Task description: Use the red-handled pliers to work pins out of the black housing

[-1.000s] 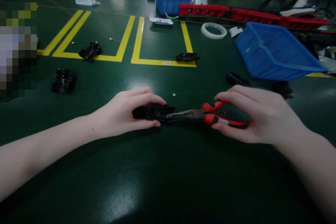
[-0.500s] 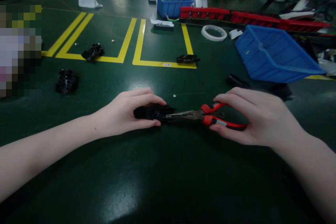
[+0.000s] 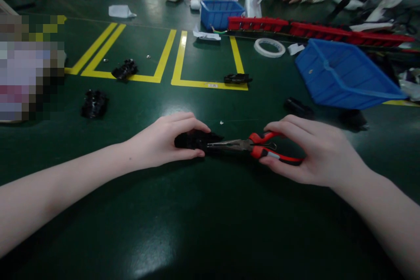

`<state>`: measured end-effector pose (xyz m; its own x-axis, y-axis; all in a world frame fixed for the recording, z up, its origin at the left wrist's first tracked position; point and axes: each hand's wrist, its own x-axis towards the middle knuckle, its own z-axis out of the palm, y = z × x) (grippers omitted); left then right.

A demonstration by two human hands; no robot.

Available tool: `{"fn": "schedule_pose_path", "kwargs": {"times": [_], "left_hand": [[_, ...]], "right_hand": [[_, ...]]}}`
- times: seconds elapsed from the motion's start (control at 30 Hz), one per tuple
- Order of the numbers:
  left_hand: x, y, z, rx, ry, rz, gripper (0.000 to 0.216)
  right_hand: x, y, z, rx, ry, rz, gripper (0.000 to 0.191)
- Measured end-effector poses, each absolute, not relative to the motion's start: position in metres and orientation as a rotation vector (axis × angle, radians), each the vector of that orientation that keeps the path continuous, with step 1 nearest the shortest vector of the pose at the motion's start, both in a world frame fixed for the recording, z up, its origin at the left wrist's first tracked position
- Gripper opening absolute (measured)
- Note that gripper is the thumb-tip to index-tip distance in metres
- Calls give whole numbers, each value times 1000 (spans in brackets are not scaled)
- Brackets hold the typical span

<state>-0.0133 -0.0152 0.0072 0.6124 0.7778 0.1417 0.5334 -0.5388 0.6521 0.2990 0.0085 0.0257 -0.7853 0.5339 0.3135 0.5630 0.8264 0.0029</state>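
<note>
My L hand (image 3: pixel 166 138) is clamping the blk part (image 3: pixel 193 139), prob. steadying it vs. the pliers (image 3: pixel 241 145). My R hand (image 3: pixel 323 153) is gripping their handles (image 3: pixel 288 158).

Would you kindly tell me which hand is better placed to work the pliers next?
Probably the right hand: it already holds the pliers, tips at the black part, while the left hand grips that part.

Nothing readable from where I stand
A small white label (image 3: pixel 212 85) on the yellow tape (image 3: pixel 190 83) across the green table (image 3: pixel 203 210) bears dark marks, too small and blurred for me to make out.
</note>
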Motion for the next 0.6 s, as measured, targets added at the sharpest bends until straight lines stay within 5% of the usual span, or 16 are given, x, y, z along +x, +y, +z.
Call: {"fn": "schedule_pose_path", "kwargs": {"times": [0.6], "left_hand": [[-12, -15, 4, 2335, 1044, 572, 32]], "right_hand": [[289, 9, 18, -996, -2747, 83, 48]]}}
